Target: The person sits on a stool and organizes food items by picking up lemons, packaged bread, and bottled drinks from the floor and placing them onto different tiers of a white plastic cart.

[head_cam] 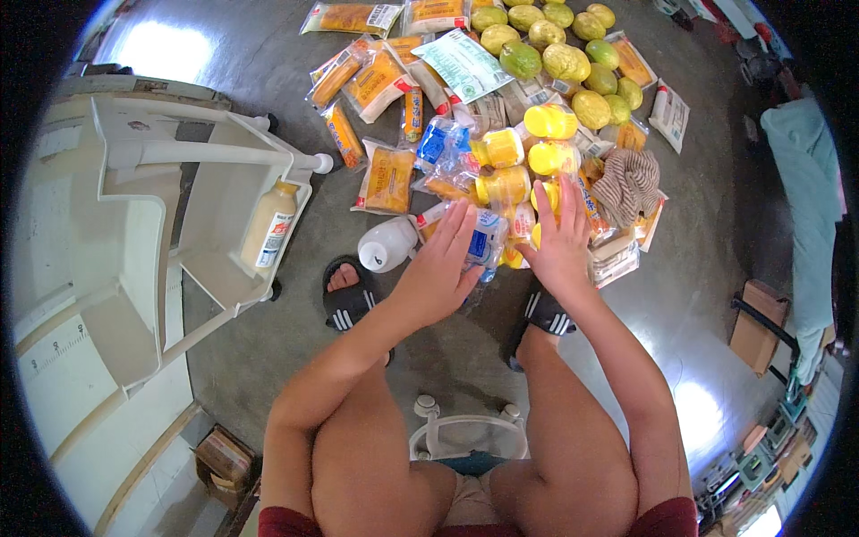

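My left hand point(439, 265) hovers over the near edge of a pile on the floor, fingers extended, thumb apart, holding nothing. Close to its fingertips lies a clear plastic package with a blue label point(484, 236). A white plastic container point(387, 244) rests to the left of that hand. Fingers spread, my right hand point(562, 245) is above several yellow-capped bottles point(502, 185), partly hiding them; whether it touches any I cannot tell. Right of it are a striped brown cloth point(627, 188) and a sealed packet point(615, 260).
Beyond my hands lie orange-brown snack packets point(389, 180), a pale green printed sheet point(463, 66) and yellow-green fruits point(567, 62). A white wheeled shelf rack point(228, 158) at left holds a beige bottle point(270, 225). My sandalled feet flank the pile; a cardboard box point(760, 325) stands right.
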Action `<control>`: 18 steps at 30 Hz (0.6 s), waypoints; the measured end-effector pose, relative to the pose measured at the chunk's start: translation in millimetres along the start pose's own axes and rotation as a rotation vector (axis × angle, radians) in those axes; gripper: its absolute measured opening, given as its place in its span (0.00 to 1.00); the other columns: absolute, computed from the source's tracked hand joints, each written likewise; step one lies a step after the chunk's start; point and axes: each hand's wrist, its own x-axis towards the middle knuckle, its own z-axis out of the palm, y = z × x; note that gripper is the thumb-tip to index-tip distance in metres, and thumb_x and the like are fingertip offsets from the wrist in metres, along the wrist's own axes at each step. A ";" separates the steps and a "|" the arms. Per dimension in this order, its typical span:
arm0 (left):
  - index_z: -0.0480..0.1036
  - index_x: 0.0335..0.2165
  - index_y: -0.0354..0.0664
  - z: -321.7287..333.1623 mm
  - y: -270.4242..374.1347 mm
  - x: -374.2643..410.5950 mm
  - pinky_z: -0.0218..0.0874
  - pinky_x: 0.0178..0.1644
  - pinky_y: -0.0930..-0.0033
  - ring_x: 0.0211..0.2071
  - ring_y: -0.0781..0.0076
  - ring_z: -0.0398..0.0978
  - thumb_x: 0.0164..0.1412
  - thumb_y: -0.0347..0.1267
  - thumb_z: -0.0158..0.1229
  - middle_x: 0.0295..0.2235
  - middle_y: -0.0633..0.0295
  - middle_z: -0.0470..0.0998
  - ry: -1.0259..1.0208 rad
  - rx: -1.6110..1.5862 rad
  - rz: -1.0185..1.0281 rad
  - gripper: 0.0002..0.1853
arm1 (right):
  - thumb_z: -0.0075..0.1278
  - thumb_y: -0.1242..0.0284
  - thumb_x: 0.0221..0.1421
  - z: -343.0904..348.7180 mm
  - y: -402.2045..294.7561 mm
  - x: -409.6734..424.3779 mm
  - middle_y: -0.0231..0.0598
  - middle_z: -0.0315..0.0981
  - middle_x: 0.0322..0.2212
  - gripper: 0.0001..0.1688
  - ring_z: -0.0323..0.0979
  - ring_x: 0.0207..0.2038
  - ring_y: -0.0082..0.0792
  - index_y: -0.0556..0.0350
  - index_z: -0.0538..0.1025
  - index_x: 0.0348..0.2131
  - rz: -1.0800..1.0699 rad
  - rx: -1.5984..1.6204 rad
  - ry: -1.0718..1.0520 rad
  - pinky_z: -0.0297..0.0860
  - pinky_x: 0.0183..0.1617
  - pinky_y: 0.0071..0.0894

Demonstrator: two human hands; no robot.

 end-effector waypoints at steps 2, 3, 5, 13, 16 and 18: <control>0.46 0.58 0.27 5.7 -1.3 -4.0 0.40 0.64 0.57 0.63 0.44 0.43 0.53 0.28 0.55 0.61 0.41 0.45 -0.024 -0.020 -0.015 0.38 | 0.64 0.68 0.36 3.8 8.4 1.2 0.50 0.37 0.61 0.53 0.41 0.63 0.55 0.43 0.56 0.60 -0.044 0.050 0.037 0.50 0.60 0.55; 0.46 0.58 0.27 8.1 -2.1 -5.2 0.40 0.64 0.57 0.62 0.44 0.43 0.53 0.27 0.55 0.61 0.41 0.45 -0.025 -0.025 -0.009 0.38 | 0.63 0.68 0.36 4.1 11.8 2.1 0.50 0.38 0.61 0.52 0.41 0.62 0.56 0.44 0.56 0.59 -0.052 0.063 0.070 0.50 0.60 0.54; 0.46 0.58 0.27 8.8 -4.2 -8.2 0.40 0.64 0.57 0.62 0.44 0.44 0.52 0.27 0.54 0.61 0.42 0.45 -0.022 -0.040 -0.003 0.38 | 0.62 0.70 0.37 4.4 17.2 3.5 0.51 0.38 0.61 0.50 0.42 0.62 0.56 0.46 0.57 0.59 -0.071 0.087 0.137 0.50 0.61 0.51; 0.48 0.59 0.32 -14.6 -5.4 -17.4 0.40 0.64 0.61 0.62 0.49 0.47 0.54 0.25 0.54 0.61 0.46 0.48 0.082 -0.156 -0.051 0.37 | 0.52 0.78 0.37 -36.8 8.0 6.5 0.51 0.55 0.56 0.48 0.55 0.59 0.43 0.57 0.55 0.60 0.119 1.031 0.159 0.53 0.61 0.38; 0.49 0.59 0.36 -30.4 -14.8 -28.0 0.41 0.64 0.60 0.62 0.52 0.48 0.52 0.25 0.56 0.62 0.49 0.49 0.203 -0.218 -0.040 0.38 | 0.52 0.70 0.40 -52.8 -18.2 3.3 0.48 0.56 0.56 0.48 0.55 0.59 0.37 0.61 0.54 0.60 0.060 1.271 0.082 0.53 0.61 0.34; 0.49 0.59 0.38 -42.5 -9.5 -33.9 0.41 0.64 0.59 0.62 0.53 0.49 0.51 0.25 0.58 0.62 0.51 0.49 0.301 -0.275 -0.033 0.39 | 0.52 0.63 0.42 -59.0 -36.4 2.9 0.47 0.54 0.57 0.50 0.53 0.60 0.37 0.62 0.52 0.61 0.020 1.349 0.024 0.51 0.62 0.34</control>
